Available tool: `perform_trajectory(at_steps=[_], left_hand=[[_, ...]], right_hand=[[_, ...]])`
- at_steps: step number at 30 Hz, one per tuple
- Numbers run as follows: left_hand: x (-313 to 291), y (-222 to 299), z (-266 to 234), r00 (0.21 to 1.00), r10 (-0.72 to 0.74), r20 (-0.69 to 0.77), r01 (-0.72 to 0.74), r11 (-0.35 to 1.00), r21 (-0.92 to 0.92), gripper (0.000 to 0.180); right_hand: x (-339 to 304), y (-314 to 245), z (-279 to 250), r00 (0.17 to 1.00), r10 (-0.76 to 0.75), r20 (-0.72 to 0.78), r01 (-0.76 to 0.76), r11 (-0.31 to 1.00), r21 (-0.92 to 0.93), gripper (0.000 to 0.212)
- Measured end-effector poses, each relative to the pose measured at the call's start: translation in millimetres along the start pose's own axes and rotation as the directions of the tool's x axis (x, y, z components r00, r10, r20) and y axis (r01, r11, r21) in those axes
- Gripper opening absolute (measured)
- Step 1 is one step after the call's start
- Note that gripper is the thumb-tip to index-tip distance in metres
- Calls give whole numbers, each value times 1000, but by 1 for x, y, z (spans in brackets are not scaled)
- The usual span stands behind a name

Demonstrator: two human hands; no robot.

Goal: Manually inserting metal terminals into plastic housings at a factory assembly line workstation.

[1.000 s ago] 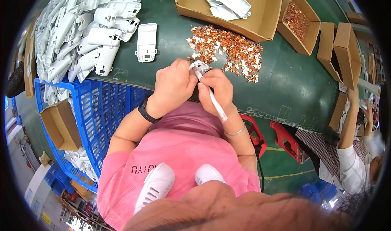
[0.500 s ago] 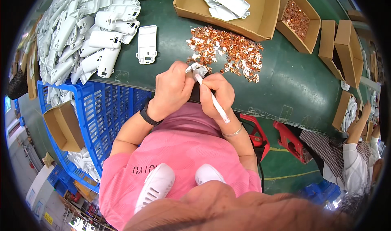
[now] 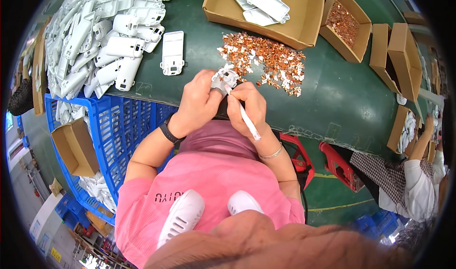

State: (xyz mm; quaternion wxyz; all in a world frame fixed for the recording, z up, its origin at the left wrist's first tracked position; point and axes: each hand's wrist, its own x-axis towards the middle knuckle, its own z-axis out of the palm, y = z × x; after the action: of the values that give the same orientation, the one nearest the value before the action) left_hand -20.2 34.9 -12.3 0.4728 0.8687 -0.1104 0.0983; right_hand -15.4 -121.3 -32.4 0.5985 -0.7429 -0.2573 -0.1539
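Over the table's near edge, my left hand [image 3: 198, 98] is closed around a white plastic housing [image 3: 223, 79], most of it hidden by the fingers. My right hand [image 3: 248, 108] pinches a slim white pen-like tool [image 3: 249, 124], its tip against or very close to the housing. Just beyond both hands spreads a heap of small copper-coloured and white pieces [image 3: 266, 60]. One loose white housing [image 3: 172, 53] lies by itself to the left, beside a big pile of similar white housings [image 3: 118, 46].
A cardboard tray [image 3: 304, 12] with several housings stands at the back. Right of it are a box of copper-coloured pieces [image 3: 343, 24] and more boxes [image 3: 403, 55]. A blue crate [image 3: 109, 141] is at my left. Another person's arm [image 3: 422, 138] shows at far right.
The housing has turned in my left hand, showing more of its end. My right hand and the pen-like tool have shifted slightly left.
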Motion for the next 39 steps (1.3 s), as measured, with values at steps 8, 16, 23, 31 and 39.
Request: perform_trajectory(at_steps=[8, 16, 23, 31, 39], left_hand=[[114, 35, -10, 994, -40, -99, -37, 745, -667, 52], [43, -32, -38, 918, 276, -283, -38, 774, 632, 45], [13, -45, -38, 967, 95, -236, 93, 731, 676, 50], [12, -12, -57, 791, -599, 121, 543, 598, -589, 19], [19, -30, -82, 988, 119, 95, -149, 884, 443, 33]], right_hand=[[1, -7, -45, 948, 175, -267, -227, 957, -180, 19], [8, 1, -26, 992, 95, -80, -114, 957, -266, 27], [17, -2, -22, 975, 206, 87, -136, 855, -501, 20], [14, -1, -27, 990, 21, -141, -70, 934, -351, 22], [9, -1, -35, 985, 48, -163, -97, 948, -303, 15]])
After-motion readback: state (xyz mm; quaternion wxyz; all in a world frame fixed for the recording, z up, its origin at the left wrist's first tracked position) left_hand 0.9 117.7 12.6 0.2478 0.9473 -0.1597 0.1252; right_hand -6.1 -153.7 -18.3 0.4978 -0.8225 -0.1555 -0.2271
